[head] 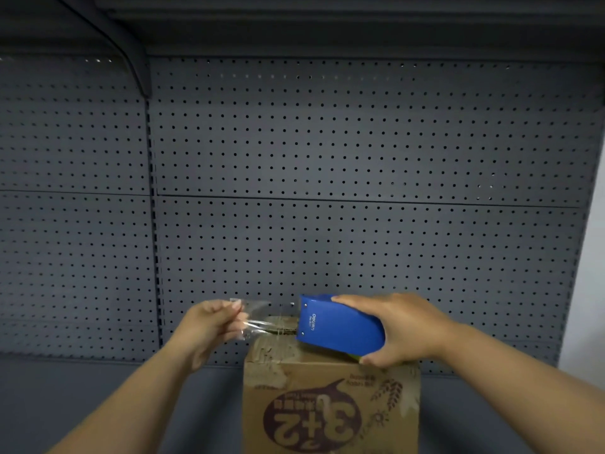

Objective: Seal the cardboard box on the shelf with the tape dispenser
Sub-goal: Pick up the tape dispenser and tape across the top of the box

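Note:
A brown cardboard box (330, 404) with upside-down dark print stands on the grey shelf at bottom centre. Over its top, my right hand (396, 329) grips a blue tape dispenser (337, 326), whose mouth points left. A strip of clear tape (262, 317) stretches from that mouth out past the box's top left corner. My left hand (212, 326) pinches the strip's free end between thumb and fingers, slightly above box height. Old torn tape marks show on the box's upper left face.
A grey perforated back panel (327, 158) fills the view behind the box. The grey shelf surface (82, 398) extends to the left of the box. A dark bracket (131, 57) and the upper shelf's underside sit overhead. A pale wall (589, 290) borders the right.

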`<state>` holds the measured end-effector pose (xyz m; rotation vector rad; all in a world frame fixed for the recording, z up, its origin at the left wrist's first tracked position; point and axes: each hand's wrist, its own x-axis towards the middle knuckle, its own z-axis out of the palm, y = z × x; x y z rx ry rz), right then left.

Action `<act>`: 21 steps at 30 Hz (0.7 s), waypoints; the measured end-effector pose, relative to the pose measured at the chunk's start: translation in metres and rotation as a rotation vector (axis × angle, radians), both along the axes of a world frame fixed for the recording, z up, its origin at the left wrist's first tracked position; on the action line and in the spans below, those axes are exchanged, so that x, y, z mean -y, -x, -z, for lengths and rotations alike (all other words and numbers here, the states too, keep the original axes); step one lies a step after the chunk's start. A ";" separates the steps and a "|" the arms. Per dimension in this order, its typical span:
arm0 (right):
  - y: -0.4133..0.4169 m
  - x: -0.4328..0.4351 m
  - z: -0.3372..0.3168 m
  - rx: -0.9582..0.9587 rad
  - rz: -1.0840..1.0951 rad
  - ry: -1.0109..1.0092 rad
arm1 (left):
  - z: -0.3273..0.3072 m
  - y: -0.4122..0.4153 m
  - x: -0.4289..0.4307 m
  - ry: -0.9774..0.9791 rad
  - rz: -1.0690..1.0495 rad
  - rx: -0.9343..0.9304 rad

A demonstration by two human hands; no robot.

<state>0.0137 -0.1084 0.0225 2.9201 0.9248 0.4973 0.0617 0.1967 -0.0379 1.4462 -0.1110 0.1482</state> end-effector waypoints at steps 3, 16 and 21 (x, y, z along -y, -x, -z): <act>0.007 -0.009 -0.003 0.000 0.031 0.104 | -0.005 -0.001 0.002 -0.036 0.043 0.015; 0.024 -0.024 0.017 0.119 0.148 0.301 | 0.000 0.008 0.007 -0.007 0.010 -0.006; 0.028 -0.022 0.023 0.203 0.111 0.262 | 0.006 0.008 0.005 0.011 0.004 -0.021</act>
